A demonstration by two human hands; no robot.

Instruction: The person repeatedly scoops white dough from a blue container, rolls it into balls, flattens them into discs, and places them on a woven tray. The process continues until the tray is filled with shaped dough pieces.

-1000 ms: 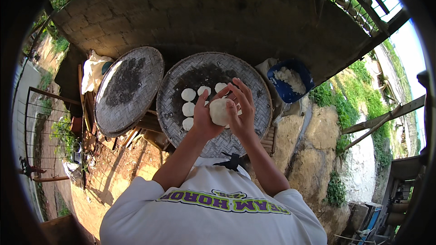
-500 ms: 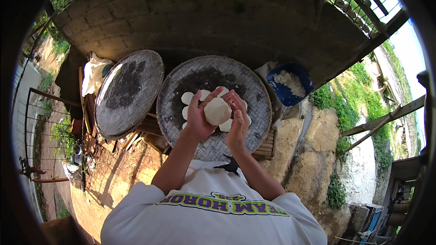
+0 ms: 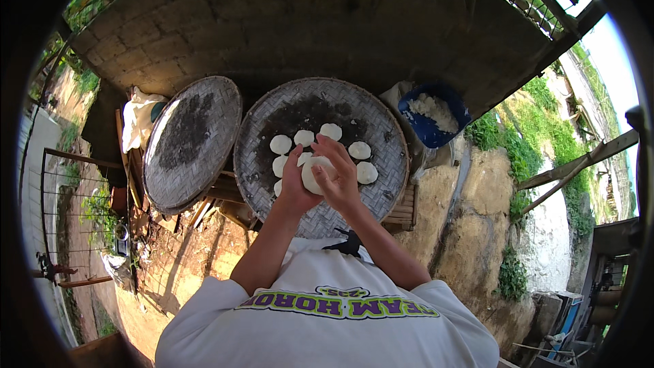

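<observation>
your left hand [image 3: 294,187] and right hand [image 3: 340,180]: fingers curled shut round white dough disc [image 3: 315,176], cupped for shaping; finished discs [image 3: 281,144] beyond fingertips on woven tray [image 3: 388,157].

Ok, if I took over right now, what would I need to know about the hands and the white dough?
Left hand and right hand: both cupped round one white dough lump, held above the round woven tray.
On the tray: about six flattened white pieces laid in a loose ring.
Blue bowl to the right holds more white stuff.
Second woven tray to the left has no pieces on it.
Left: the lump in hand is not yet set down.
</observation>
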